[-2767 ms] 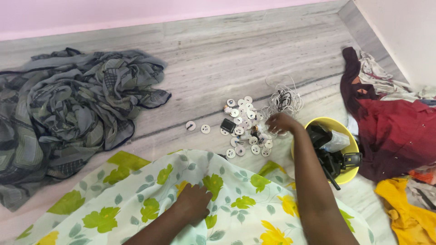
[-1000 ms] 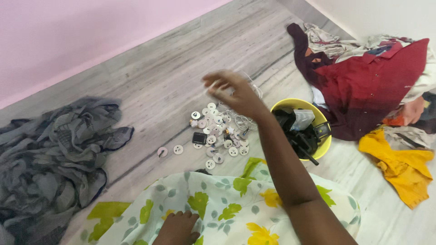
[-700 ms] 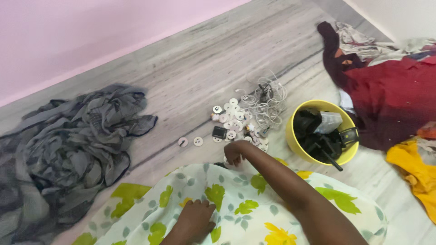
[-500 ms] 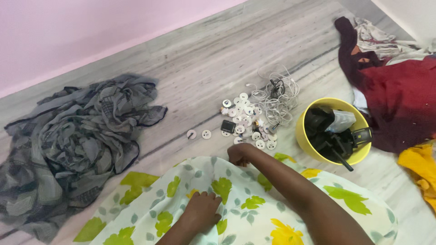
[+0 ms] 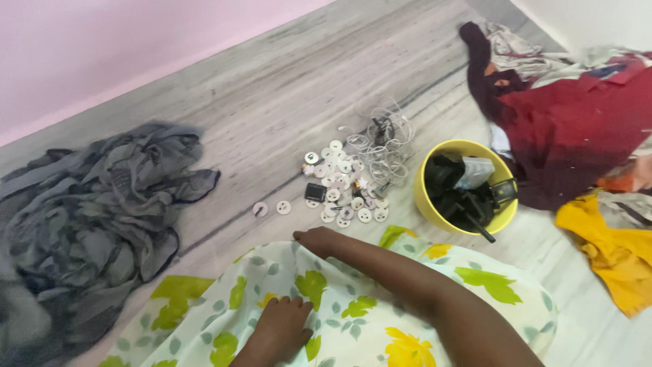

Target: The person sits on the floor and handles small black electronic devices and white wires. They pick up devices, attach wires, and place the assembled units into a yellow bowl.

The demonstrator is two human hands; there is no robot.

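1. While the floral cloth (image 5: pixel 353 306), white with green and yellow leaves, lies spread across the grey floor (image 5: pixel 272 88), the right hand (image 5: pixel 319 241) rests at its far edge, fingers curled down onto the fabric; whether they pinch it cannot be told.
2. The left hand (image 5: pixel 282 326) lies flat on the cloth nearer the camera, fingers loosely spread, gripping nothing.
3. Just beyond the right hand sits a scatter of pale round buttons (image 5: pixel 339 190), with a small dark object (image 5: pixel 315 191) among them and a tangle of thin white thread (image 5: pixel 384 139) beside it.
4. A yellow bowl (image 5: pixel 435 211) holding dark items stands to the right of the buttons.
5. A crumpled grey garment (image 5: pixel 88 211) lies at left; maroon (image 5: pixel 577 129) and yellow clothes (image 5: pixel 611 251) are heaped at right.
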